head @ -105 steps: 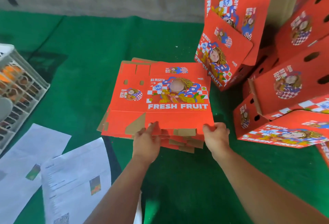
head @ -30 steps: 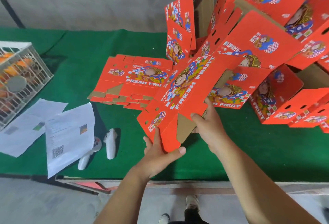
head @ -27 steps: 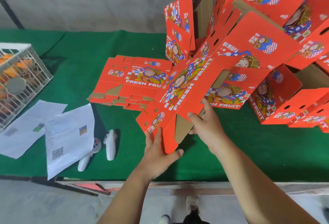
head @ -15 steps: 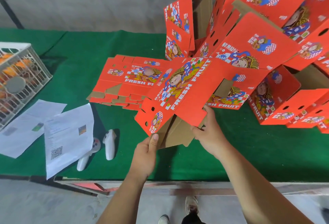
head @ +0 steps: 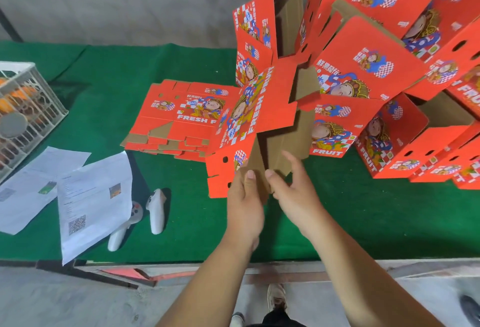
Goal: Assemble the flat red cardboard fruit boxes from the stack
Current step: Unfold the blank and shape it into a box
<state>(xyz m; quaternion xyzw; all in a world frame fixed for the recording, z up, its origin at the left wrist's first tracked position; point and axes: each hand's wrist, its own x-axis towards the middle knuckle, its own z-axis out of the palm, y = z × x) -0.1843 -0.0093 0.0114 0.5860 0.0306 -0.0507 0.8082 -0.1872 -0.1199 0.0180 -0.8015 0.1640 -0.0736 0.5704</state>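
The stack of flat boxes (head: 179, 119) lies on the green table (head: 104, 72) at about ten o'clock from the hands, while the half-opened box (head: 253, 116) stands raised just above them, its long axis running toward one o'clock. The left hand (head: 244, 200) pinches the red end panel at the box's near corner. The right hand (head: 296, 191), fingers spread and holding nothing that I can see, sits at the brown inner flaps (head: 278, 152) and looks the nearer hand to fold them.

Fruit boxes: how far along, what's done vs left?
Done: a pile of assembled boxes sits on the right of the green table.
In hand: one half-opened box is held above the table, brown flaps showing; the left hand grips its lower edge, the right hand is open at the flaps.
Left: a stack of flat boxes still lies behind it.
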